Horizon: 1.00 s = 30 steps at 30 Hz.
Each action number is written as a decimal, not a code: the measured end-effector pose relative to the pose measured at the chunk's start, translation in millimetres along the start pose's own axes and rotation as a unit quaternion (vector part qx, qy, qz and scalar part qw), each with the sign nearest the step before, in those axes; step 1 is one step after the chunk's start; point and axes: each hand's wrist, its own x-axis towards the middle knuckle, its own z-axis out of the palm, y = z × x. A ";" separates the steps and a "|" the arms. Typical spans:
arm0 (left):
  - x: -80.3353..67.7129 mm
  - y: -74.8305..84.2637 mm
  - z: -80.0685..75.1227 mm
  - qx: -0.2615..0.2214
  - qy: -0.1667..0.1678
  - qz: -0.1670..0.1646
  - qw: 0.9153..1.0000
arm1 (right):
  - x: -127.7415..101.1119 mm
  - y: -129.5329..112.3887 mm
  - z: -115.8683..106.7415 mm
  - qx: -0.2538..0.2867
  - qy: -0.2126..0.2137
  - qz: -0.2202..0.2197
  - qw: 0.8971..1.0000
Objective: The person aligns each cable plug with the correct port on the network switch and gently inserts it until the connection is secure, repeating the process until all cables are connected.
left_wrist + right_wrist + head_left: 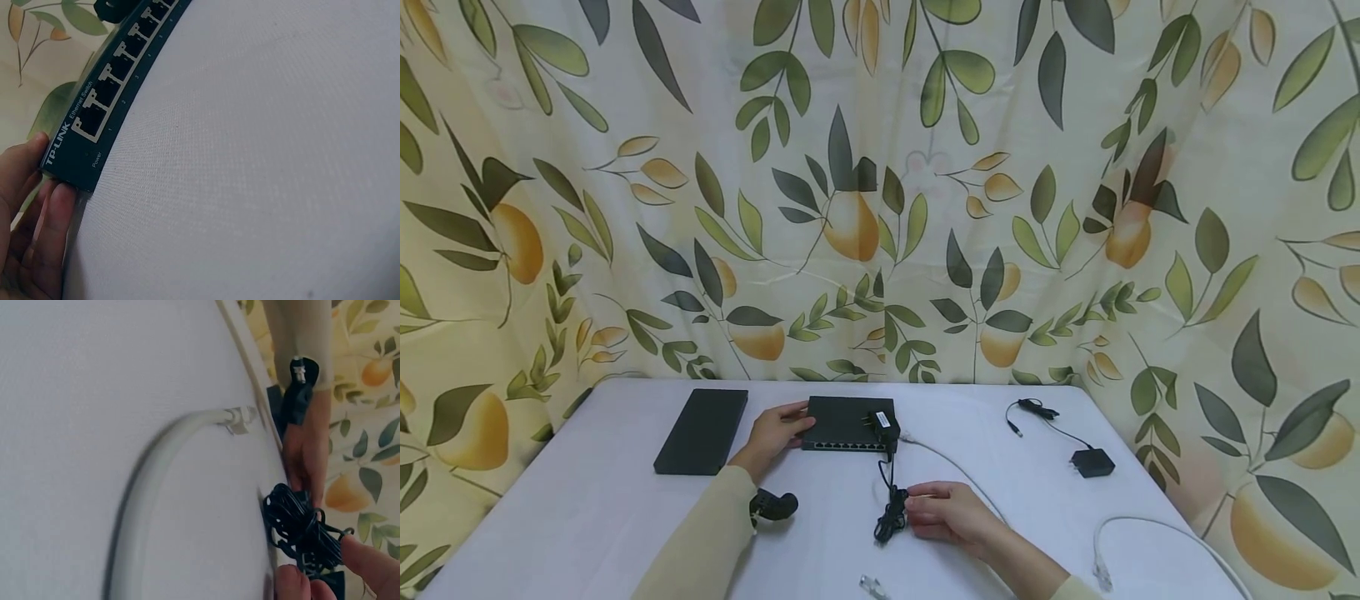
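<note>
A black TP-Link network switch [844,425] lies on the white table [820,550] with its row of ports [109,81] facing me. My left hand [772,433] grips its left end, thumb on top and fingers against the side [53,206]. A black power adapter [883,423] rests on the switch's right end, and its black cord hangs down to a coiled bundle [891,517]. My right hand [946,512] pinches that bundle [306,528] between thumb and fingertips. A white network cable [162,469] runs beside it, its plug [907,436] near the switch's right side.
A second flat black box [702,430] lies to the left. Another black adapter [1092,462] with its cord sits at the right. A second white cable [1138,533] loops at the front right, and a clear plug [872,586] lies near the front edge. Leaf-print curtain behind.
</note>
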 end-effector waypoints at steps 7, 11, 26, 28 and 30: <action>-0.4 0.2 0.3 -0.003 0.004 0.001 1.000 | 1.0 2.3 9.5 0.010 0.022 -0.032 0.999; 0.0 -0.1 0.6 -0.004 0.004 -0.001 1.000 | 3.3 2.7 11.1 0.014 0.033 -0.040 0.999; -0.1 0.6 0.6 -0.003 0.001 0.003 1.000 | 13.1 -9.9 5.0 -0.010 0.047 -0.053 0.997; -0.5 1.0 0.3 -0.006 -0.001 0.001 1.000 | 13.9 -14.2 4.8 -0.010 0.048 -0.057 0.997; -1.0 1.3 0.0 -0.006 -0.001 0.004 1.000 | 15.7 -18.6 4.3 -0.009 0.049 -0.063 0.997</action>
